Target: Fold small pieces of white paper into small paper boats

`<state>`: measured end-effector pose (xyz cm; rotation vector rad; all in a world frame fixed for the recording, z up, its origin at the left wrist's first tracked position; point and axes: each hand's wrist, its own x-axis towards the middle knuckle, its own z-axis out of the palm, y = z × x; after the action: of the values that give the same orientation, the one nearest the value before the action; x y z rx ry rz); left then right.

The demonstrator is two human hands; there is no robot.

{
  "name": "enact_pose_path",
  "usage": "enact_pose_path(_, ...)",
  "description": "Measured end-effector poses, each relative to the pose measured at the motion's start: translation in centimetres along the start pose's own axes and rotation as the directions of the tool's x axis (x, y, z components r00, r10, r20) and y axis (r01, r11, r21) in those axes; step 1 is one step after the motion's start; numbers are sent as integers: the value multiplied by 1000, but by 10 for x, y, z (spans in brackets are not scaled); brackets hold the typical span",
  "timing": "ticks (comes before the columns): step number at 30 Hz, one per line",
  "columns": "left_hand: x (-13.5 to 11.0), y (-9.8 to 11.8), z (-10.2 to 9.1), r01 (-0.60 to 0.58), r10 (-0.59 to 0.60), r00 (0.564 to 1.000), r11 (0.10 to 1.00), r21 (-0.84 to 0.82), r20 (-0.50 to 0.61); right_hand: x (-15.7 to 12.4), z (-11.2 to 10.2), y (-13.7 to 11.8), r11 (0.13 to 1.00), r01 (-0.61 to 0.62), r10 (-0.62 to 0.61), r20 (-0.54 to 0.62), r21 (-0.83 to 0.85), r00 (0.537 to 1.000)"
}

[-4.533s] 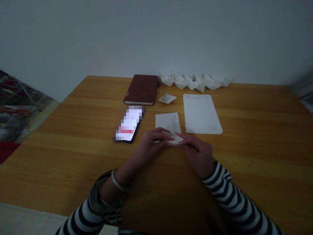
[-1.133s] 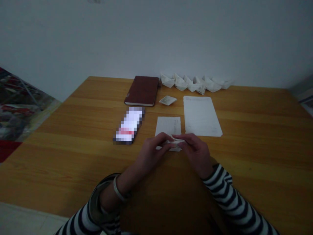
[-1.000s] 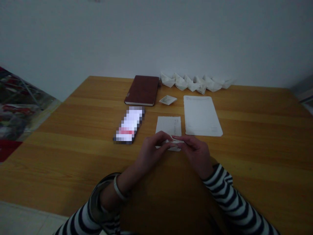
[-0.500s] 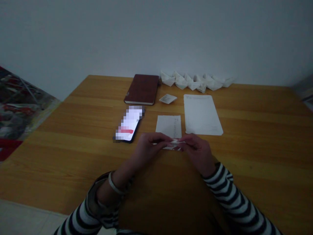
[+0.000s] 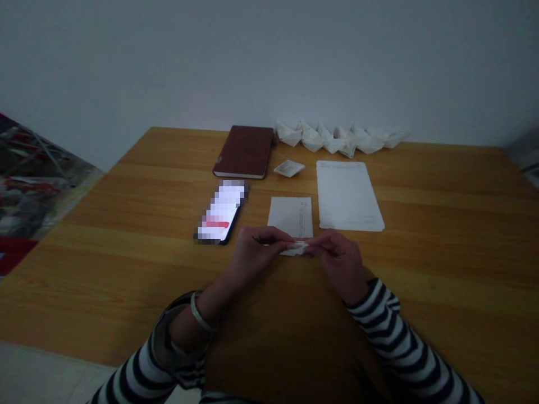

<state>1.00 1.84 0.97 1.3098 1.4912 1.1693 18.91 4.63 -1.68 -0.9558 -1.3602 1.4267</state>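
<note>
Between my fingertips is a small folded piece of white paper (image 5: 300, 245), mostly covered by the fingers. My left hand (image 5: 259, 249) pinches its left end, thumb against the forefinger. The right end is pinched by my right hand (image 5: 337, 255). Just beyond and below the fingers lies a squarish lined paper sheet (image 5: 290, 215), its near edge partly hidden by my hands. A small folded paper boat (image 5: 289, 168) rests farther back on the table.
A stack of lined paper (image 5: 349, 196) lies to the right. Several folded paper boats (image 5: 311, 137) stand in a row along the wall. At left are a dark red notebook (image 5: 245, 151) and a lit phone (image 5: 222, 213). All are on the wooden table (image 5: 138, 224).
The fingertips have shifted slightly on the folded paper, and its near edge now shows a little differently. Both hands stay in nearly the same place; the other things have not moved.
</note>
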Motion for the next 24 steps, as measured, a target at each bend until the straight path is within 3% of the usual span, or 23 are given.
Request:
enact_pose_path(6, -4, -2, 6, -86, 94, 989, 993, 76, -116, 1, 4, 2, 999, -29, 31, -86, 25, 996)
enact_pose_path(8, -3, -2, 5, -121, 128, 988, 989, 89, -85, 1, 4, 2, 1000, -24, 23, -94, -8, 995)
enact_pose_path(12, 1, -4, 3, -138, 126, 988, 980, 143, 88, -1, 4, 4, 981, 52, -71, -98, -185, 993)
enact_pose_path(19, 2, -10, 6, 26, -31, 993, 998, 50, 111, -5, 6, 7, 913, 184, -196, 6, -363, 981)
enact_pose_path(24, 0, -11, 4, -135, 135, 991, 973, 189, 18, -2, 2, 6, 905, 206, -182, 99, -373, 978)
